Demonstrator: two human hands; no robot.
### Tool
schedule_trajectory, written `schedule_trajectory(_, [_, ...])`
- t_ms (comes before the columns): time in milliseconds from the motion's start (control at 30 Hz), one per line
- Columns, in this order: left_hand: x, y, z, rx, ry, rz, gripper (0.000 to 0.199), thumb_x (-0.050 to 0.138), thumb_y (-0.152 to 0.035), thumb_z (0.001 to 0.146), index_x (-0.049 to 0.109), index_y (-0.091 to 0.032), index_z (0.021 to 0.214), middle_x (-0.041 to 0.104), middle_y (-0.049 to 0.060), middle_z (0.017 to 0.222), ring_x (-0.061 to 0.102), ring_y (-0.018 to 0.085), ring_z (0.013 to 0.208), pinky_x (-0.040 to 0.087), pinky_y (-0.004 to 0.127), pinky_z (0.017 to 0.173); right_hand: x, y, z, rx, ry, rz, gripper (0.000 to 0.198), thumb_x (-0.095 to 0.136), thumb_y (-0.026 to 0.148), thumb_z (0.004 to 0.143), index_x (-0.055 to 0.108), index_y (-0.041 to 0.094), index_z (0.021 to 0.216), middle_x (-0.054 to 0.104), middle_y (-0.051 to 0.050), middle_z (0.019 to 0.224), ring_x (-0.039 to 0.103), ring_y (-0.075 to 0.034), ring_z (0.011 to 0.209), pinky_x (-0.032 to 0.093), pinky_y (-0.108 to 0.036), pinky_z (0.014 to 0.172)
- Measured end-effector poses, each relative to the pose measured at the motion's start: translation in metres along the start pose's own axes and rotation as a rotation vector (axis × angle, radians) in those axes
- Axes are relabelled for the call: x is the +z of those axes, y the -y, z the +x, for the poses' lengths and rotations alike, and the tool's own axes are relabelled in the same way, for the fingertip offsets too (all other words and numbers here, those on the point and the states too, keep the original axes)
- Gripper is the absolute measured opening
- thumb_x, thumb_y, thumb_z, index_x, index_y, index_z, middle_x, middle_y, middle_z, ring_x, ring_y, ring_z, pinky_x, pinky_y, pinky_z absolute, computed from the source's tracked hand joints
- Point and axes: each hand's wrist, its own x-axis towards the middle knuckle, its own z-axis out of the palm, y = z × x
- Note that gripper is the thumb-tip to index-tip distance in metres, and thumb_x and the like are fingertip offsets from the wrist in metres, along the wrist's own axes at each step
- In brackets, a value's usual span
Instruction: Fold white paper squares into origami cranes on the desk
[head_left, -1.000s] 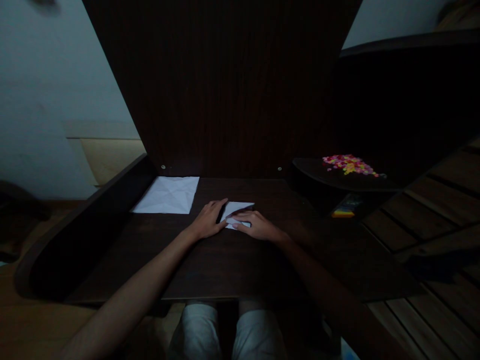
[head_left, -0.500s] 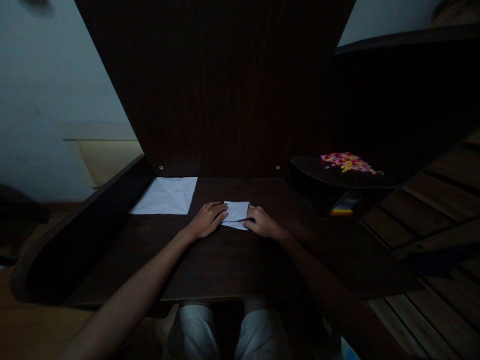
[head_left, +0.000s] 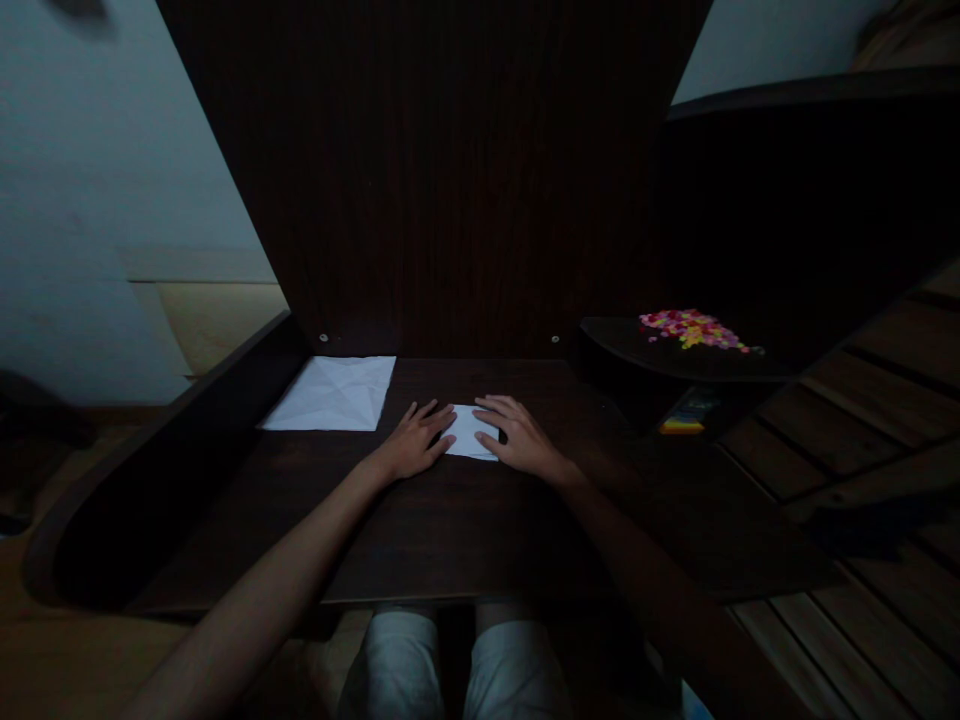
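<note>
A small folded sheet of white paper (head_left: 466, 434) lies flat on the dark wooden desk, between my two hands. My left hand (head_left: 416, 440) rests at the paper's left edge, fingers spread, with thumb and fingertips on it. Over the right side of the paper lies my right hand (head_left: 517, 432), its fingers apart and the tips touching the top surface. Neither hand grips the paper. Parts of its left and right edges are hidden under the fingers.
A larger creased white sheet (head_left: 334, 393) lies at the desk's back left. On the raised shelf (head_left: 615, 342) at right sits a pile of small colourful pieces (head_left: 694, 329). A dark side panel (head_left: 172, 440) bounds the left, a tall back panel (head_left: 450, 180) the far side.
The upper layer of the paper, lifted at its near edge before, now lies flat. My right hand has let go of that edge and spread its fingers over the paper. My left fingers have spread.
</note>
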Motion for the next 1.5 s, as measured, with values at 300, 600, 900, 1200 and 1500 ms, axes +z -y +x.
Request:
schedule_trajectory(300, [0.002,0.003,0.0,-0.011,-0.011,0.0,0.048,0.033,-0.041,0.096,0.041,-0.025,0.14,0.041,0.007,0.147,0.027,0.029,0.139,0.018,0.058,0.111,0.012,-0.011,-0.005,0.045,0.305,0.029,0.055,0.038,0.048,0.095,0.035,0.023,0.143,0.029,-0.009,0.152,0.016,-0.027,0.143,0.015,-0.053,0.115])
schedule_trajectory(600, [0.002,0.005,0.0,-0.003,-0.002,-0.014,0.046,0.032,-0.033,0.096,0.039,-0.025,0.141,0.038,0.006,0.149,0.024,0.028,0.141,0.017,0.058,0.112,0.009,-0.014,-0.005,0.048,0.37,0.006,0.055,0.041,0.043,0.095,0.029,0.026,0.146,0.027,-0.008,0.153,0.018,-0.026,0.143,0.012,-0.053,0.115])
schedule_trajectory(900, [-0.005,-0.002,0.0,0.164,0.019,-0.052,0.042,0.031,-0.037,0.098,0.045,-0.027,0.137,0.039,0.002,0.148,0.017,0.023,0.143,0.014,0.053,0.114,0.007,-0.008,-0.003,0.093,0.393,-0.032,0.077,0.038,0.064,0.088,0.024,0.018,0.148,0.021,-0.013,0.154,0.012,-0.03,0.144,0.009,-0.052,0.115])
schedule_trajectory(1200, [-0.005,0.0,0.0,0.12,0.127,-0.002,0.057,0.032,-0.053,0.095,0.027,-0.028,0.146,0.027,0.002,0.153,0.005,0.027,0.144,0.006,0.055,0.114,0.003,-0.004,0.0,0.179,0.45,-0.07,0.094,0.031,0.076,0.082,0.015,0.013,0.15,0.015,-0.014,0.155,0.007,-0.029,0.144,0.004,-0.047,0.116])
schedule_trajectory(1500, [-0.003,0.002,-0.001,0.04,0.127,0.003,0.065,0.032,-0.059,0.092,0.022,-0.027,0.148,0.024,0.002,0.154,0.004,0.03,0.144,0.005,0.057,0.113,0.003,-0.006,0.0,0.177,0.45,-0.066,0.099,0.041,0.077,0.077,0.017,0.014,0.149,0.016,-0.014,0.155,0.007,-0.031,0.144,0.004,-0.05,0.116])
